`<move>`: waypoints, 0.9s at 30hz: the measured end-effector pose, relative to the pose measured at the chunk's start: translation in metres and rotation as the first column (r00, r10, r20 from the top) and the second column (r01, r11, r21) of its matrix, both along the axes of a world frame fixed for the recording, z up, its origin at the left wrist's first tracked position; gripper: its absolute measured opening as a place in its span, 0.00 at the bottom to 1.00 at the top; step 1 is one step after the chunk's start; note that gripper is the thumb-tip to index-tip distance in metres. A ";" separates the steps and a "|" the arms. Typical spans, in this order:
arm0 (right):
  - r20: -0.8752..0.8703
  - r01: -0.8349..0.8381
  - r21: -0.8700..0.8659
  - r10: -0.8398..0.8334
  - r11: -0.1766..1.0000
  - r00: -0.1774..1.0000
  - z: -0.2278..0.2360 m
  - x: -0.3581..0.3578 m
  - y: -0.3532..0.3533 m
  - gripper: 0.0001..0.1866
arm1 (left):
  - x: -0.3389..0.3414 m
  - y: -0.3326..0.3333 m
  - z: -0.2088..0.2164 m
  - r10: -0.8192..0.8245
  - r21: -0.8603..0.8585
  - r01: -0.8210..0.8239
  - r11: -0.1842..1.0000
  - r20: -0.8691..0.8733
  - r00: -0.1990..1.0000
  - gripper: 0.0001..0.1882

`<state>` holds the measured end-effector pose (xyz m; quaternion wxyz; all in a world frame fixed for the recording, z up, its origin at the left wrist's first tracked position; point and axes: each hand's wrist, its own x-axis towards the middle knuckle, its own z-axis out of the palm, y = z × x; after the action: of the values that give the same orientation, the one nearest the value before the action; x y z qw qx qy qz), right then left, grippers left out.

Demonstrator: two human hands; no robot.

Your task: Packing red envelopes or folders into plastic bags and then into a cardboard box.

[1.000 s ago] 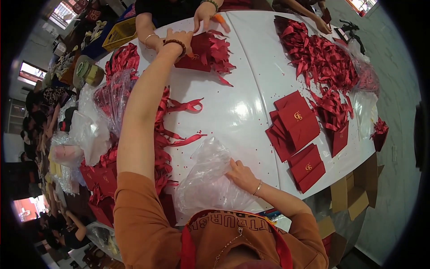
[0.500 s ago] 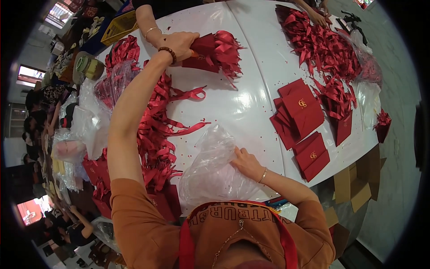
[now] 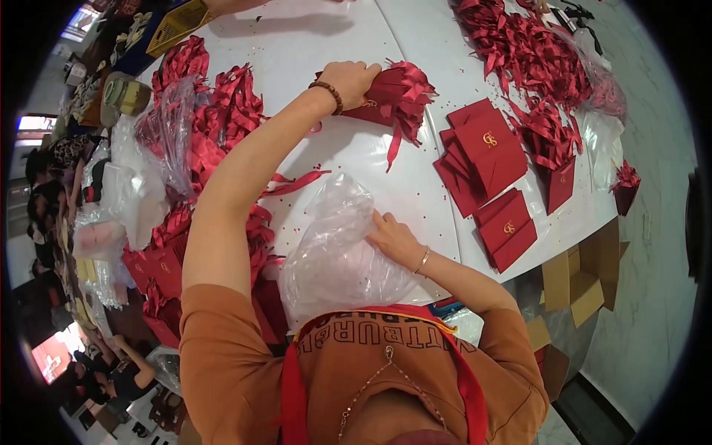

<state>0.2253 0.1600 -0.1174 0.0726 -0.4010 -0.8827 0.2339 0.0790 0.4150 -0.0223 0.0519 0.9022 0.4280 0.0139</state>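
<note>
My left hand (image 3: pixel 347 83) reaches forward over the white table, closed around a bundle of dark red paper bags (image 3: pixel 380 108) with glossy red ribbons hanging off its right end. My right hand (image 3: pixel 396 239), near my chest, has its fingers bent on the edge of a clear plastic bag (image 3: pixel 330 256). That bag is puffed up and lies on the table just in front of me; nothing red shows inside it. To the left of it runs a long heap of red ribbons (image 3: pixel 226 111) with red bags below.
Stacked red bags (image 3: pixel 489 152) and another small stack (image 3: pixel 506 231) lie to the right, beside a large ribbon pile (image 3: pixel 530 63). A co-worker's arm (image 3: pixel 233 6) shows at the far edge. Open cardboard boxes (image 3: pixel 582 274) stand right of the table; a yellow crate (image 3: pixel 176 28) sits far left.
My left hand and the red bundle have moved right and closer to me. The co-worker's hand, beside mine at the bundle before, has drawn back to the far edge. My right hand stays on the plastic.
</note>
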 end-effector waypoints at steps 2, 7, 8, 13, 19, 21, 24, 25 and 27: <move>0.010 0.005 0.027 -0.005 1.000 1.000 0.002 -0.001 0.000 0.04 | 0.004 0.000 0.003 0.040 -0.036 -0.041 0.999 -0.027 0.999 0.18; 0.027 -0.075 0.023 0.075 0.997 0.997 -0.008 -0.003 0.003 0.06 | -0.030 -0.005 0.008 0.241 -0.076 -0.236 0.969 0.056 0.969 0.26; 0.032 -0.088 -0.003 0.088 0.996 0.996 -0.012 -0.004 0.003 0.07 | -0.042 -0.009 0.018 0.272 -0.039 -0.269 0.962 0.155 0.950 0.25; 0.037 0.022 -0.011 -0.022 1.000 0.999 -0.012 0.019 -0.001 0.15 | -0.042 -0.061 0.139 0.168 -0.205 0.022 0.979 0.853 0.495 0.26; 0.075 -0.094 -0.190 0.110 0.977 0.991 0.026 -0.004 0.017 0.22 | -0.114 -0.186 0.205 0.382 -0.415 0.085 0.906 0.887 0.260 0.19; 0.084 -0.060 -0.269 0.085 0.961 0.993 0.027 -0.007 0.015 0.22 | -0.106 -0.227 0.193 0.496 -0.511 0.074 0.857 0.854 0.154 0.17; -0.065 0.045 -0.258 -0.063 0.965 0.996 0.025 -0.001 0.003 0.22 | -0.122 -0.258 0.093 0.561 -0.563 0.028 0.826 0.826 0.052 0.16; -0.258 -0.214 -0.065 0.191 0.975 0.947 0.007 0.008 0.009 0.24 | -0.103 -0.282 0.085 0.628 -0.629 0.124 0.767 0.777 0.055 0.17; -0.508 -0.270 0.099 0.282 0.958 0.814 -0.002 -0.001 0.007 0.22 | -0.074 -0.319 0.052 0.727 -0.710 0.270 0.650 0.684 0.048 0.17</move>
<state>0.2246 0.1670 -0.1189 0.2767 -0.1902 -0.8819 0.3310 0.0055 0.0964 0.0296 0.6526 0.4508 0.4023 0.4572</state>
